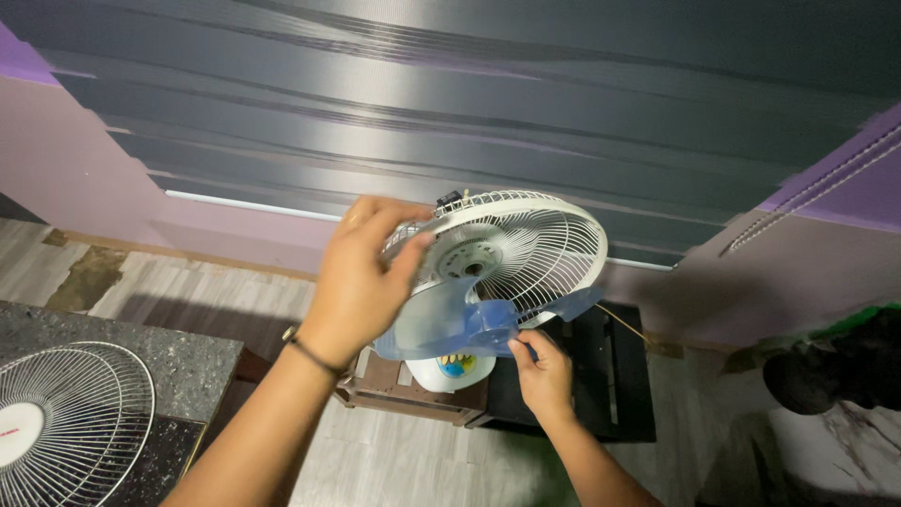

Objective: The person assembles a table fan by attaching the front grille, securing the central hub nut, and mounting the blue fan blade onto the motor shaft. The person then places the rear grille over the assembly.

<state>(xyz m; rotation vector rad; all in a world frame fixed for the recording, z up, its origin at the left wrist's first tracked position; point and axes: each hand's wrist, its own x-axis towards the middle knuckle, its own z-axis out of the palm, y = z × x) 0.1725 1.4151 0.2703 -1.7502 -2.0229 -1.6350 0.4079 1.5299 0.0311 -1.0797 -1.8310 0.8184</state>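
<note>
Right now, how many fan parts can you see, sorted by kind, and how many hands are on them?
Wire guards: 2, the rear guard on the fan and the loose guard on the counter
Blue blades: 1, the blade
Fan bodies: 1, the base
Hands: 2, left hand and right hand
Total: 6

Head camera – looks down, close over the fan (pixel 497 272).

A dark speckled stone bench (pixel 178 361) sits at eight o'clock, with a white wire fan guard (pixel 70 422) lying flat on it. Toward six o'clock, a brown wooden stand (pixel 394 390) rests on the pale plank floor (pixel 404 460), a black stand (pixel 601 376) just beside it.
</note>
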